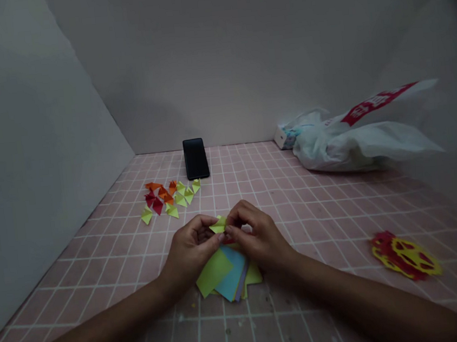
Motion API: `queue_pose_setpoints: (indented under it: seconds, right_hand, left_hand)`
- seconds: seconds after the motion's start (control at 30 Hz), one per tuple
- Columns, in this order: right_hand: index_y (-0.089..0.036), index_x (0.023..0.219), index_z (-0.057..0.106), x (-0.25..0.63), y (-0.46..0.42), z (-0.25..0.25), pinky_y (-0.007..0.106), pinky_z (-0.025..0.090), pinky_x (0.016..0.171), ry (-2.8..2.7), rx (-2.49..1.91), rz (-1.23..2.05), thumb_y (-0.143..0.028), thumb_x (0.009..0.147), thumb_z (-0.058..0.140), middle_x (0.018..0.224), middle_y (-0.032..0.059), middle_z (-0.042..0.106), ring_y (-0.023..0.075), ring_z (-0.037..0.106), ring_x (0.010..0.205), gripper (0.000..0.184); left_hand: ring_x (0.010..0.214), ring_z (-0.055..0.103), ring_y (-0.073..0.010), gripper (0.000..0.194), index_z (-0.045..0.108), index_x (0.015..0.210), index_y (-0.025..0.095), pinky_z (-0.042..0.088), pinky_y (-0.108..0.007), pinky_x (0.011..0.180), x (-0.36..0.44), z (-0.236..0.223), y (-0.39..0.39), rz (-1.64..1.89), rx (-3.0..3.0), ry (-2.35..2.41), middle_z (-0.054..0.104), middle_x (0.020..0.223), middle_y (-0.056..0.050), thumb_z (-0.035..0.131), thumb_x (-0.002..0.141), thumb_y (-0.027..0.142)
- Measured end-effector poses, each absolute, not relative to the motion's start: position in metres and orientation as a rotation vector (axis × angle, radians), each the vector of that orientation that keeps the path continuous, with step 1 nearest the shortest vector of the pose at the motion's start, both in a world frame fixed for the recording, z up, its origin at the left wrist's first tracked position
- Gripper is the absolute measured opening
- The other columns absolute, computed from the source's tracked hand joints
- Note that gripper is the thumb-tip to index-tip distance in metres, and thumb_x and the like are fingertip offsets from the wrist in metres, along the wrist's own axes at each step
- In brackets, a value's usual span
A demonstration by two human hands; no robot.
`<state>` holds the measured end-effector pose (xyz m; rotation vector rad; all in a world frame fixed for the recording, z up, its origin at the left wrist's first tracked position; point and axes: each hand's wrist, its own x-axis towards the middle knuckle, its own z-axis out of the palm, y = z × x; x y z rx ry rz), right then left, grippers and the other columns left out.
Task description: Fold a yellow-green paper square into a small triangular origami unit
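Note:
My left hand and my right hand meet at the middle of the table, both pinching a small yellow-green folded paper between fingertips. Just under the hands lies a loose stack of coloured paper squares, yellow-green, blue and purple. Farther back on the left sits a cluster of several folded paper triangles in orange, red and yellow-green.
A black phone leans against the back wall. A white plastic bag with a small box beside it lies at the back right. Red and yellow paper cut-outs rest at the right. Grey walls enclose the pink tiled tabletop.

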<state>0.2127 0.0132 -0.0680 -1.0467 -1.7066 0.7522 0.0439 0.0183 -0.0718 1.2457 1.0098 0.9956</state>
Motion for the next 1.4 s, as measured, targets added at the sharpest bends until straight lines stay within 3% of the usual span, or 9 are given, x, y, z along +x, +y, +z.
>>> queue_pose_setpoints:
  seconds: [0.57, 0.77, 1.07, 1.4]
  right_hand:
    - [-0.020, 0.079, 0.056, 0.2129, 0.0121, -0.0710, 0.031, 0.046, 0.070, -1.748, -0.947, 0.713, -0.009, 0.083, 0.058, 0.088, 0.0039, 0.052, 0.0177, 0.053, 0.082, 0.012]
    - [-0.018, 0.077, 0.056, 0.2120, 0.0108, -0.0713, 0.032, 0.044, 0.071, -1.779, -0.934, 0.668, -0.006, 0.084, 0.057, 0.086, 0.0044, 0.052, 0.0181, 0.053, 0.083, 0.014]
    - [-0.018, 0.084, 0.060, 0.2135, 0.0106, -0.0736, 0.032, 0.045, 0.074, -1.871, -0.880, 0.554, -0.005, 0.084, 0.055, 0.092, 0.0060, 0.053, 0.0188, 0.054, 0.087, 0.014]
    - [-0.018, 0.080, 0.056, 0.2116, 0.0075, -0.0695, 0.033, 0.045, 0.074, -1.833, -0.930, 0.582, -0.006, 0.084, 0.055, 0.089, 0.0060, 0.053, 0.0195, 0.054, 0.085, 0.013]
  left_hand:
    - [0.070, 0.064, -0.0143, 0.023, 0.064, 0.090, 0.017, 0.048, -0.023, 0.064, 0.0447, -0.0699, 0.0185, 0.982, 1.225, 1.006, 0.069, 0.076, -0.001, 0.076, 0.072, 0.026]
    - [0.078, 0.068, -0.0153, 0.020, 0.067, 0.092, 0.016, 0.052, -0.024, 0.073, 0.0425, -0.0668, 0.0164, 0.979, 1.212, 0.964, 0.072, 0.084, -0.003, 0.071, 0.078, 0.030]
    - [0.066, 0.069, -0.0125, 0.019, 0.066, 0.085, 0.015, 0.053, -0.021, 0.066, 0.0447, -0.0639, 0.0189, 0.960, 1.166, 0.997, 0.072, 0.074, -0.001, 0.074, 0.073, 0.026]
    - [0.069, 0.069, -0.0132, 0.014, 0.066, 0.087, 0.016, 0.053, -0.022, 0.068, 0.0425, -0.0667, 0.0172, 0.940, 1.233, 0.990, 0.072, 0.076, -0.002, 0.071, 0.076, 0.023]
